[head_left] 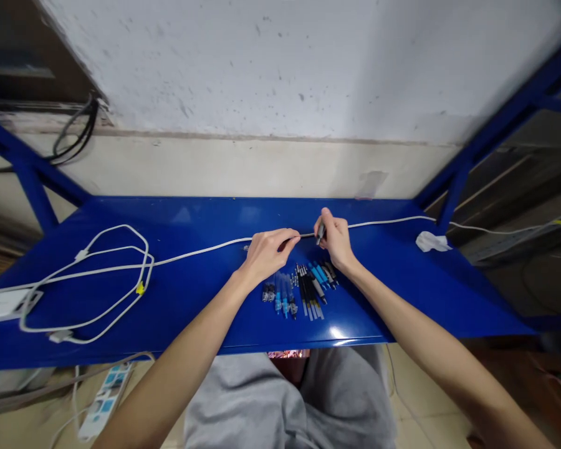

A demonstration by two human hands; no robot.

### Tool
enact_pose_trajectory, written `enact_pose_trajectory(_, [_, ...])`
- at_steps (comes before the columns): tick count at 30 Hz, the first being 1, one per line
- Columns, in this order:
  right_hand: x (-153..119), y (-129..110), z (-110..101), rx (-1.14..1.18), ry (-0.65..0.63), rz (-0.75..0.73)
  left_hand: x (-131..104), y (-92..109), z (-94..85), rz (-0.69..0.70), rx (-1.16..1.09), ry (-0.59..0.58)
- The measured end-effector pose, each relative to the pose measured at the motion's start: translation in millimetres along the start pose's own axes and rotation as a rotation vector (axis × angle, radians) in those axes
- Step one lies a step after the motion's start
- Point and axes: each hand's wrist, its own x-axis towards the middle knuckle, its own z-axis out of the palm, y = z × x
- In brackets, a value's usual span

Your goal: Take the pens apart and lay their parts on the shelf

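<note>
My left hand [270, 251] is closed, thumb and fingertips pinched on one end of a thin dark pen refill [306, 235]. Just to its right, my right hand [337, 240] has its fingers wrapped round a grey pen grip section [320, 234]. The refill spans the small gap between both hands; whether it enters the grey part I cannot tell. Below them lie clear pen barrels [284, 293] with blue and dark ends. Beside these are several loose refills [310, 299], blue grip sections [318, 274] and small metallic tips [301, 270].
The blue tabletop [191, 312] meets a stained wall [262, 165]. A white cable [201, 251] runs behind my hands, with a coiled cord [144, 268] and white adapter [7, 304] at left. Crumpled tissue [432, 242] lies at right. A power strip [105, 399] is below.
</note>
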Motion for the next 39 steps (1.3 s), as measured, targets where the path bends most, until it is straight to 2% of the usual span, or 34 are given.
enact_pose_trajectory(6, [-11, 1, -8, 0.111, -0.186, 0.080, -1, -1, 2.7, 0.005, -0.013, -0.027])
enact_pose_trajectory(8, [-13, 1, -7, 0.155, -0.211, 0.095, -2, -3, 3.1, -0.010, -0.028, -0.036])
enact_pose_trajectory(13, [-13, 2, -6, 0.198, -0.050, 0.080, -1, -3, 3.1, -0.030, -0.074, -0.008])
enact_pose_trajectory(25, [-14, 2, -9, 0.178, -0.126, 0.083, 1, 0, 1.2, 0.009, -0.071, 0.035])
enact_pose_trajectory(30, [-14, 3, -8, 0.209, -0.093, 0.091, 1, 1, 1.3, 0.017, -0.066, 0.050])
enact_pose_trajectory(35, [-14, 3, -10, 0.193, -0.132, 0.086, 1, -1, 1.8, 0.020, -0.049, 0.062])
enact_pose_trajectory(39, [-13, 5, -11, 0.224, -0.094, 0.056, 1, -2, 2.5, 0.014, -0.029, 0.076])
